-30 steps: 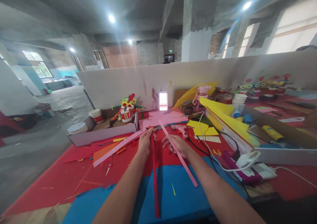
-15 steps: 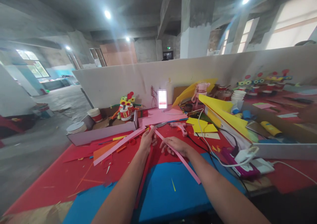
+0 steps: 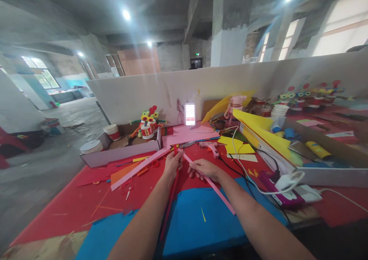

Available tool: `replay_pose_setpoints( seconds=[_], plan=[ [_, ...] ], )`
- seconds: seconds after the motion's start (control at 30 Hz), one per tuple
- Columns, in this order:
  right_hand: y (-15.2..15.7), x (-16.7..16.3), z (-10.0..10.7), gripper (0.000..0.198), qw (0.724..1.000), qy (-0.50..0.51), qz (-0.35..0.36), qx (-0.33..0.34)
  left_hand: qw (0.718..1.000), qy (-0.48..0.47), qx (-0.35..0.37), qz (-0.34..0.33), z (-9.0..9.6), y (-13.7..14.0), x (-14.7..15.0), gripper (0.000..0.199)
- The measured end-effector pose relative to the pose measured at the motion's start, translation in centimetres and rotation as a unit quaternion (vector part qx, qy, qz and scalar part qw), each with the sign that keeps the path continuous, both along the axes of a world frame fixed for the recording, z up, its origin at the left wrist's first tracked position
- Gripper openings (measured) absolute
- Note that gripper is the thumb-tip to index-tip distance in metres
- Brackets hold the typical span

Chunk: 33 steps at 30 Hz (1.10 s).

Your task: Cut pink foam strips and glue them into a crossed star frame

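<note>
My left hand [image 3: 173,165] is closed on a narrow red paper strip [image 3: 169,208], whose short upper end pokes out above the fingers and whose long tail hangs down beside my forearm. My right hand [image 3: 203,169] pinches a pink paper strip [image 3: 220,196] that slants from near my left fingertips down to the lower right. Whether its upper end touches my left hand, I cannot tell. Another pink strip [image 3: 138,170] lies to the left over orange paper. Just beyond my hands are scissors [image 3: 186,145] and a pink glue gun [image 3: 211,148].
Blue paper [image 3: 201,225] covers the near edge of the red tabletop [image 3: 71,200]. A tray [image 3: 123,154] at left holds paper-cup figures [image 3: 148,127]. A purple power strip [image 3: 277,193] with cables sits at right, beside a box [image 3: 333,175] of paper pieces. A bright phone screen [image 3: 190,115] stands behind.
The pink strip's upper end has shifted slightly right and down from the red strip at my left fingertips. My left fingers have changed their hold a little. The view has moved slightly.
</note>
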State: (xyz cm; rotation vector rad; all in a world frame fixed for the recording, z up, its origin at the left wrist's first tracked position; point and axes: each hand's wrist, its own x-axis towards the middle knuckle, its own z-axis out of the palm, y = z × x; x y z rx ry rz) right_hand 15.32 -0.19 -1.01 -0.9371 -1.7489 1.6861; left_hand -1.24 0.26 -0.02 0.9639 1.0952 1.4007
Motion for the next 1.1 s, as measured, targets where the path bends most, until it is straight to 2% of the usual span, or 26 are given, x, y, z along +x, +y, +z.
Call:
replay_pose_setpoints(
  seconds=[0.4,0.53,0.77,0.87,1.0,1.1],
  plan=[
    [0.3,-0.3,-0.6,0.029,1.0,-0.012,-0.02,-0.005,1.0,0.022,0.01,0.008,-0.3,0.3,0.7,0.045],
    [0.4,-0.4,-0.8,0.029,1.0,-0.005,-0.024,-0.003,0.999,0.046,0.013,0.005,-0.2,0.3,1.0,0.046],
    [0.3,-0.6,-0.6,0.033,0.999,0.003,-0.035,-0.015,1.0,0.018,-0.002,0.0,0.0,0.4,0.5,0.046],
    [0.2,-0.8,-0.5,0.033,0.997,0.027,-0.064,-0.04,0.999,0.022,-0.006,-0.024,0.1,0.2,0.5,0.044],
    [0.3,-1.0,-0.5,0.041,0.995,0.067,-0.054,-0.055,0.997,0.031,-0.002,-0.067,0.0,0.0,1.1,0.044],
    [0.4,-1.2,-0.6,0.047,0.985,0.126,-0.098,-0.063,0.999,0.024,0.005,-0.032,-0.4,0.2,1.6,0.048]
  ],
)
